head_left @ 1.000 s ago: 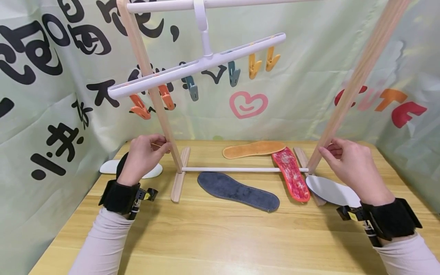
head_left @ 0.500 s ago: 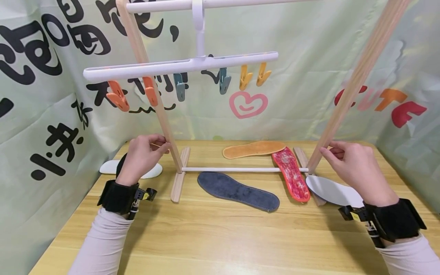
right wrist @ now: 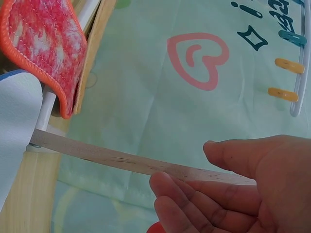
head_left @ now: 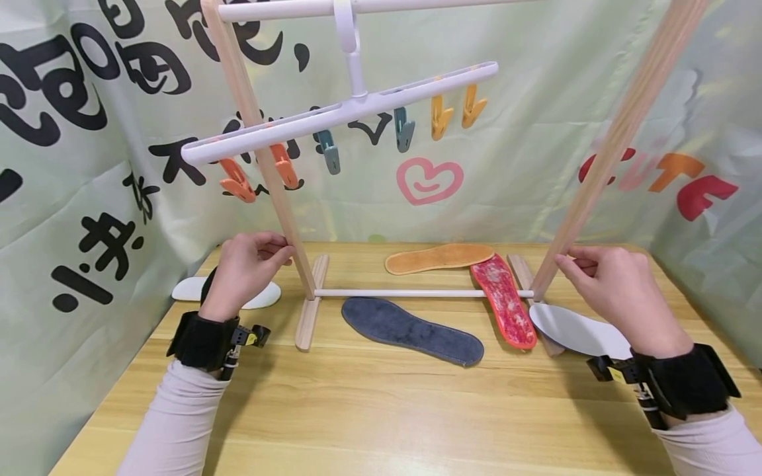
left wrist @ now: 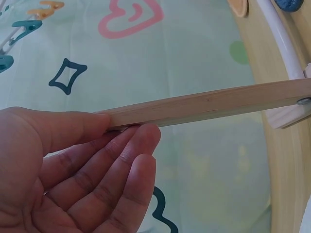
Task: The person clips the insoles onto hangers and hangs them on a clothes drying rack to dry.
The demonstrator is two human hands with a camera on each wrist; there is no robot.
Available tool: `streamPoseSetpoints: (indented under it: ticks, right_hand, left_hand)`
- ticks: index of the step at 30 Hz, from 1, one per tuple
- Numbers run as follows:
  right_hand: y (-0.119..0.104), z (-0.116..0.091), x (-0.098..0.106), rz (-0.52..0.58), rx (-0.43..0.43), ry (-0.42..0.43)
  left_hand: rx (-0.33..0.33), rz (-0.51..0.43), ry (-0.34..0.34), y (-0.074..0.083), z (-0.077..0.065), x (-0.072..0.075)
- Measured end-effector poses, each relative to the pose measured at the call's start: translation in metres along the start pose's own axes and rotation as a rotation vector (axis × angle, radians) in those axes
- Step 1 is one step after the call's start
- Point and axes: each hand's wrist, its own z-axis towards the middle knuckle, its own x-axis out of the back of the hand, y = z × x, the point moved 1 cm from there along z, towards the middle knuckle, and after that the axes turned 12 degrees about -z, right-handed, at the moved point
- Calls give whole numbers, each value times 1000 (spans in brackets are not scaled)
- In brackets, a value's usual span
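Note:
A wooden rack with white rods stands on the table. My left hand (head_left: 247, 271) pinches its left wooden post (head_left: 276, 192) low down, thumb on one side and fingertips on the other, as the left wrist view shows. At the right wooden post (head_left: 601, 165), my right hand (head_left: 619, 291) has thumb and curled fingers on opposite sides, low down. From the top rod (head_left: 440, 5) hangs a white clip hanger (head_left: 357, 106), tilted up to the right. It carries orange clips (head_left: 237, 180), blue-grey clips (head_left: 405, 129) and yellow clips (head_left: 440, 118).
Several insoles lie around the rack: dark grey (head_left: 411, 330), tan (head_left: 440, 258), red fluffy (head_left: 505, 301), white at right (head_left: 577, 330) and white at left (head_left: 264, 295). The lower white rod (head_left: 399, 293) crosses near the table. A printed cloth (head_left: 506, 145) stands behind.
The hanger swings and turns: it was flatter half a second ago and is tilted up to the right again now. Both hands stay almost still at the posts.

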Motion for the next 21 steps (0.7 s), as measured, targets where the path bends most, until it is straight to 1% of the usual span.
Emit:
streamPoseSetpoints:
  ticks: [4,11,21]
  right_hand:
    - [1,-1,0,1,8,11]
    - [0,-1,1,-1,3,13]
    - [1,-1,2,-4,6,32]
  left_hand:
    - [8,11,-5,0,0,1]
    - [61,-5,-19,0,0,1]
    - [36,-24,-12,1,0,3]
